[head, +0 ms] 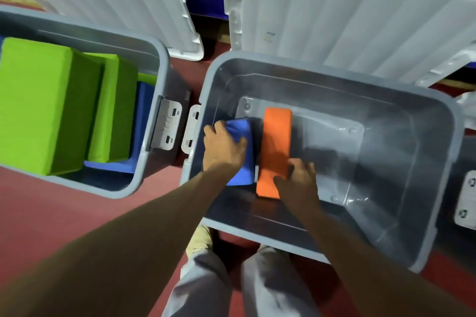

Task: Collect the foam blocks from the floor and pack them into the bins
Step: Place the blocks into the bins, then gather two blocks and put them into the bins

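Observation:
Both my hands reach down into the right grey bin [435, 162]. My left hand [223, 148] grips a blue foam block [242, 172] at the bin's left wall. Beside it stands an orange foam block [275, 141] on its edge, and my right hand [298, 177] holds its near end with curled fingers. The two blocks stand side by side, close together. The rest of this bin's floor is bare. The left grey bin [152, 59] holds two large green foam blocks [38, 100] and a blue block [144, 110] under them.
Each bin's white hinged lid [347, 15] leans open behind it. White latches [167, 126] sit between the two bins. The floor [64, 213] is dark red. My legs and a shoe [201, 239] stand just in front of the right bin.

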